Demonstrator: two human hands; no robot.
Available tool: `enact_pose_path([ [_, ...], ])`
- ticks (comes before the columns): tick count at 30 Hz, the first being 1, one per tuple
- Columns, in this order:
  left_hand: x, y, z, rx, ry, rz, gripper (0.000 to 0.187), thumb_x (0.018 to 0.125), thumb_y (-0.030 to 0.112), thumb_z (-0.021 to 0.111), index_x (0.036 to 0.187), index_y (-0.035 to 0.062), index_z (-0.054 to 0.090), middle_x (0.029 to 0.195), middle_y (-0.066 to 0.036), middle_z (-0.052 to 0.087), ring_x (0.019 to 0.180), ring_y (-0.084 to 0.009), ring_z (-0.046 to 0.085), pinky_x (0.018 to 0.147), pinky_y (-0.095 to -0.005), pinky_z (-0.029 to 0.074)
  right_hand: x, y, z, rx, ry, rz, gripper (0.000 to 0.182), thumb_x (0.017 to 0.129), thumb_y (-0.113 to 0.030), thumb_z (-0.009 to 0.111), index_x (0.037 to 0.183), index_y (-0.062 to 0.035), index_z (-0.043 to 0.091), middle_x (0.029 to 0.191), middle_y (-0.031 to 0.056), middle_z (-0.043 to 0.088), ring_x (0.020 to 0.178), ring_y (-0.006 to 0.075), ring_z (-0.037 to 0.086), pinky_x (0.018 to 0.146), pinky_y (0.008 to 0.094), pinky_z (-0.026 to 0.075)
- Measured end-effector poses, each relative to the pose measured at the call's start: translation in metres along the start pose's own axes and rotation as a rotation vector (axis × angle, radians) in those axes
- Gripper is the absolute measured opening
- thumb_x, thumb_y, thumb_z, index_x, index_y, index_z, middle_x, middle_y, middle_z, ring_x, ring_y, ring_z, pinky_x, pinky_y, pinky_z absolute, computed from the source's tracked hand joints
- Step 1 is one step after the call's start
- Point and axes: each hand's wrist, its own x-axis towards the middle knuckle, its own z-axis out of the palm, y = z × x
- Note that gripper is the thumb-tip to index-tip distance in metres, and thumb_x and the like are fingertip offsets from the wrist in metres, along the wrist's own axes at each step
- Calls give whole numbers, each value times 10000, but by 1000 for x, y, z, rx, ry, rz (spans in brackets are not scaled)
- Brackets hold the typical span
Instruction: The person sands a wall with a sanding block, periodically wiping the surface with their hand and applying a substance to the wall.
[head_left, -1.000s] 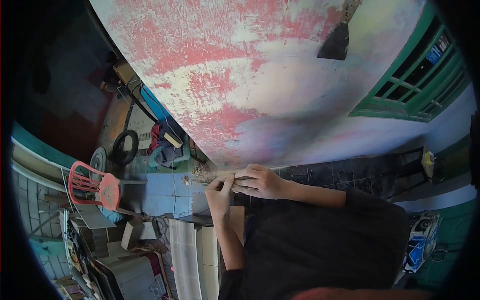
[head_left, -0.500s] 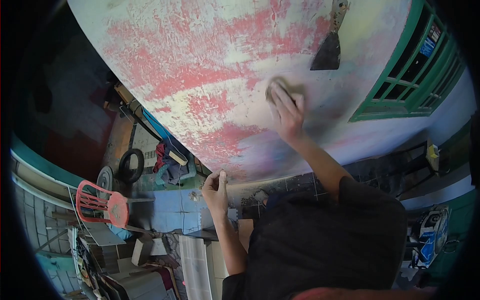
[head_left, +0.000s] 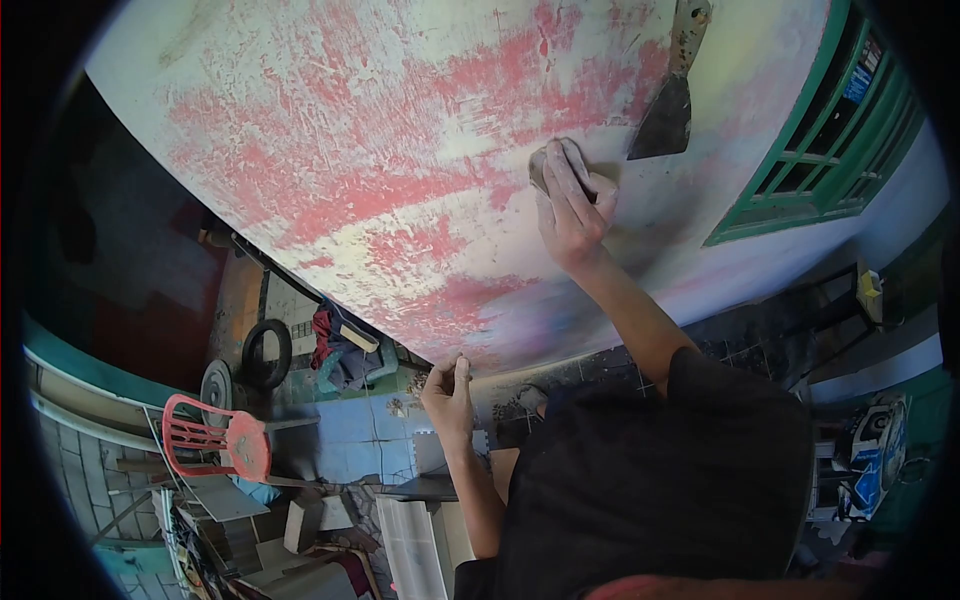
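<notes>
A wall (head_left: 340, 150) with patchy red and cream paint fills the upper view. My right hand (head_left: 574, 205), its fingers whitened with dust, presses a small brownish piece of sandpaper (head_left: 538, 168) flat against it. The sandpaper is mostly covered by the fingers. Lower down, near the wall's bottom left edge, my left hand (head_left: 449, 395) is raised with fingers curled towards the thumb; what they hold, if anything, is not clear. To the upper right of my right hand, a scraper (head_left: 664, 118) with a dark, wide blade shows against the wall.
A green-framed window (head_left: 800, 170) is at the right. On the left stand a red plastic chair (head_left: 247, 445) and a tire (head_left: 266, 354), with a heap of cloth (head_left: 350, 350) nearby. Boards and boxes clutter the lower left. A dark bench (head_left: 840, 310) stands at the right.
My right hand, blurred before, now appears sharp and slightly higher on the wall, still on the sandpaper. My left hand shows a little farther right and lower. The whole view has shifted slightly.
</notes>
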Motion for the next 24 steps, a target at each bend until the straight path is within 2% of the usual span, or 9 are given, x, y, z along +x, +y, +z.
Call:
enact_pose_path([
  [3, 4, 3, 2, 9, -4, -26, 294, 1014, 209, 741, 1172, -38, 743, 935, -41, 733, 849, -98, 642, 778, -251, 504, 18, 1, 0, -2, -9, 8, 322, 853, -40, 771, 1153, 75, 757, 1315, 151, 730, 1114, 249, 663, 901, 355, 465],
  [5, 9, 5, 1, 42, 9, -17, 290, 1012, 207, 743, 1175, -32, 743, 920, -33, 726, 838, -91, 636, 765, -245, 501, 10, 2, 3, 19, 49, 38, 308, 870, -52, 727, 1162, 39, 770, 1349, 88, 718, 1073, 197, 633, 869, 325, 453],
  [9, 16, 7, 0, 27, 49, 15, 284, 997, 203, 758, 1178, -15, 744, 880, -22, 708, 788, -85, 605, 749, -247, 498, -12, 3, -8, -29, -50, 18, 303, 877, -44, 722, 1162, 53, 762, 1354, 98, 713, 1069, 208, 638, 867, 326, 454],
  [11, 27, 11, -8, 201, 114, 87, 286, 976, 192, 778, 1188, 5, 741, 857, -8, 684, 752, -79, 570, 729, -257, 497, 3, 4, -5, -18, -17, -21, 310, 876, -38, 727, 1166, 69, 754, 1350, 109, 713, 1058, 236, 640, 869, 331, 458],
  [13, 44, 16, -12, 169, 146, 176, 325, 956, 193, 796, 1208, 3, 721, 959, -45, 675, 758, -89, 554, 718, -265, 491, 30, 0, -1, -20, -5, 0, 310, 880, -30, 717, 1170, 72, 753, 1355, 117, 709, 1063, 228, 647, 869, 334, 454],
  [15, 60, 44, -18, 382, 268, 283, 428, 938, 200, 817, 1287, 5, 666, 1163, -103, 636, 913, -153, 590, 794, -298, 495, 29, -2, -5, -27, -1, 33, 310, 883, -22, 708, 1174, 75, 752, 1360, 125, 706, 1067, 219, 654, 869, 337, 451],
  [19, 91, 70, -30, 526, 379, 468, 619, 911, 231, 848, 1406, 1, 556, 1362, -155, 527, 1153, -243, 560, 954, -369, 489, -11, 2, -16, 6, -78, 59, 315, 878, -27, 712, 1178, 57, 754, 1375, 110, 700, 1066, 218, 642, 867, 342, 452],
  [22, 105, 95, -35, 530, 412, 522, 965, 846, 329, 905, 1552, -16, 345, 1557, -223, 316, 1434, -366, 379, 1174, -514, 386, 6, -2, -19, -17, -92, 41, 317, 880, -29, 714, 1182, 56, 753, 1381, 111, 696, 1072, 223, 637, 872, 343, 454],
  [24, 121, 105, -29, 501, 456, 529, 1051, 817, 355, 923, 1577, -15, 298, 1585, -238, 277, 1472, -390, 327, 1197, -533, 354, 34, 0, -9, -13, -53, 23, 319, 883, -33, 716, 1186, 58, 753, 1380, 112, 697, 1073, 231, 632, 876, 343, 456],
])
